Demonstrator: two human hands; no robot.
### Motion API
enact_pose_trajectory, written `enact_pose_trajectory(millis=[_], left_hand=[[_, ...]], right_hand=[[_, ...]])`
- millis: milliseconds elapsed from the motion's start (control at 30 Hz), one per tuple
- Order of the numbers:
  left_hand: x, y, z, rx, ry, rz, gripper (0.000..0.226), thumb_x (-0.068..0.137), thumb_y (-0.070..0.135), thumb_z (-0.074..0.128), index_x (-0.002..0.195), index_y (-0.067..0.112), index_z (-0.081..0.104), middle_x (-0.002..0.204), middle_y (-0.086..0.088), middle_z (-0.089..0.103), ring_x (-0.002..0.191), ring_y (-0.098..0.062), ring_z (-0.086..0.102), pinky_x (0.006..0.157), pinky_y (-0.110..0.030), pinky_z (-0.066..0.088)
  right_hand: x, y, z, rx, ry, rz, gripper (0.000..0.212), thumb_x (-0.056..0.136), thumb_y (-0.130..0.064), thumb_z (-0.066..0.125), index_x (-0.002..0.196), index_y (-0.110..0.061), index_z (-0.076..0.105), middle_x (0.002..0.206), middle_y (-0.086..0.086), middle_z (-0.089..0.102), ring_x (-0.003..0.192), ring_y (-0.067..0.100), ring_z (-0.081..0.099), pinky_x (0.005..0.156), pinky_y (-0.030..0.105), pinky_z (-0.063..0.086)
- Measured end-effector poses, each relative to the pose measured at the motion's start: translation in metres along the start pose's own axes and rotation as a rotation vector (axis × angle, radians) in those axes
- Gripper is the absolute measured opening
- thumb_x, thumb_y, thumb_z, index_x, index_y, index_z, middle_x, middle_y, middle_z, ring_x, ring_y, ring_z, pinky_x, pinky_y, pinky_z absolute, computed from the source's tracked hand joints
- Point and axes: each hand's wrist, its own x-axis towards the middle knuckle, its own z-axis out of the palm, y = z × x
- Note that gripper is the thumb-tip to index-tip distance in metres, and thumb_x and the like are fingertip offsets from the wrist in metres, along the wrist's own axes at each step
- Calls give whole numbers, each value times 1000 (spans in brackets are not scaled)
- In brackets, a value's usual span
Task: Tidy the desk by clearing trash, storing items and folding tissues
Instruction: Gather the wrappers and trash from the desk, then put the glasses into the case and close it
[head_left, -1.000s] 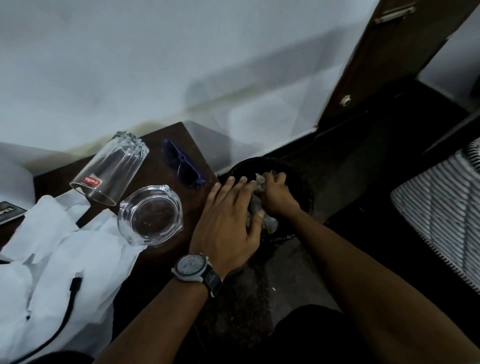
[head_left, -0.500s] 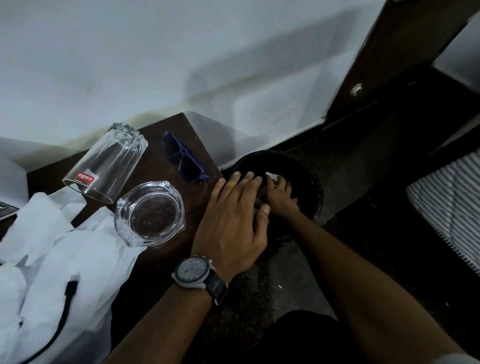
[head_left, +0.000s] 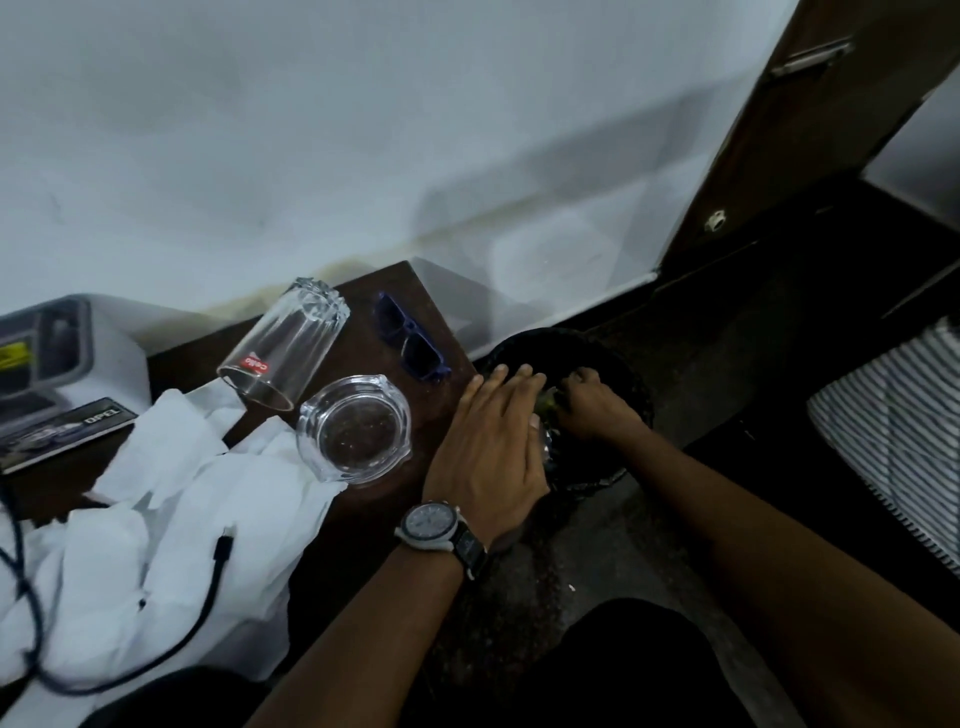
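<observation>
Right grip (head_left: 592, 410) clutches trash (head_left: 549, 403) (glass (head_left: 283, 353) reads "cello", booklet (head_left: 67, 431) "OPEL")

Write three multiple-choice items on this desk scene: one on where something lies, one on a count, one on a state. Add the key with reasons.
1. Where do the sunglasses lie?
A. on the desk, near its far right corner
B. on a chair
C. on a shelf

2. How many clear glass items are on the desk?
A. one
B. two
C. four

3. How does the tumbler stand?
A. upright
B. upside down
C. lying on its side

Key: 1 A, the blue frame rests on the dark wood by that corner; 2 B, only the tumbler and the ashtray are glass; 3 C, its mouth opens sideways, not up or down.
</observation>
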Motion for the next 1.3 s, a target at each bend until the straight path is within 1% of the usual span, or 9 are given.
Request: enact_pose_trajectory(millis=[167, 300, 433, 567, 667, 867, 1067, 1200, 1300], left_hand=[[-4, 1, -6, -65, -29, 0, 69, 91, 29, 19, 154, 12, 41, 160, -7, 44, 152, -23, 32, 128, -40, 18], [-8, 5, -13, -156, -121, 21, 72, 85, 25, 32, 156, 12, 37, 163, -11, 38, 154, -28, 28, 129, -41, 11], [-16, 13, -20, -126, -119, 41, 78, 90, -4, 52, 160, 18, 27, 168, -8, 26, 157, -27, 18, 130, -39, 5], [-36, 18, -44, -44, 8, 97, 65, 93, 1, 46, 156, 14, 36, 165, -6, 35, 155, -26, 27, 128, -42, 16], [-53, 14, -74, 0, 96, 79, 61, 94, 9, 40, 154, 14, 39, 163, -5, 38, 154, -25, 28, 127, -43, 22], [-108, 1, -141, 10, 309, -46, 58, 90, 6, 49, 148, 13, 47, 157, -7, 47, 148, -27, 40, 122, -42, 32], [-198, -24, -209, 69, 424, -199, 60, 82, 3, 54, 142, 2, 50, 141, -19, 59, 131, -40, 53, 113, -47, 41], [-257, -50, -238, 125, 424, -317, 62, 83, 8, 56, 144, 3, 48, 138, -19, 59, 126, -40, 54, 112, -48, 41], [-288, -75, -252, 130, 449, -411, 64, 83, 9, 56, 146, 4, 45, 141, -18, 57, 132, -39, 51, 115, -46, 38]], right_hand=[[-19, -8, -17, 18, -3, -33, 51, 85, -43, 50, 117, -5, 65, 130, 28, 55, 122, 44, 55, 100, 46, 49], [-40, -10, -22, 56, 67, -108, 65, 76, -52, 36, 108, -5, 69, 114, 23, 65, 112, 39, 58, 92, 39, 48], [-69, -24, -37, 72, 119, -144, 32, 92, -23, 57, 117, -8, 69, 116, 20, 65, 110, 35, 60, 91, 37, 47], [-104, -45, -53, 141, 214, -201, 22, 91, -14, 59, 109, -11, 72, 110, 12, 68, 107, 29, 64, 83, 26, 42], [-138, -70, -65, 203, 320, -257, 28, 96, -15, 62, 122, -12, 70, 122, 6, 66, 111, 21, 62, 90, 21, 39], [-208, -145, -82, 256, 449, -438, 25, 97, -21, 63, 121, -20, 69, 123, 2, 65, 110, 21, 65, 100, 36, 52], [-278, -247, -68, 159, 431, -635, 29, 91, -9, 67, 119, -12, 72, 117, 10, 70, 102, 20, 66, 90, 10, 36], [-318, -300, -36, 135, 339, -751, 31, 94, -16, 66, 124, -18, 69, 127, 5, 68, 114, 23, 65, 97, 29, 48], [-338, -333, -13, 87, 300, -787, 31, 95, -19, 66, 126, -19, 68, 129, 5, 67, 116, 22, 63, 90, 23, 41]])
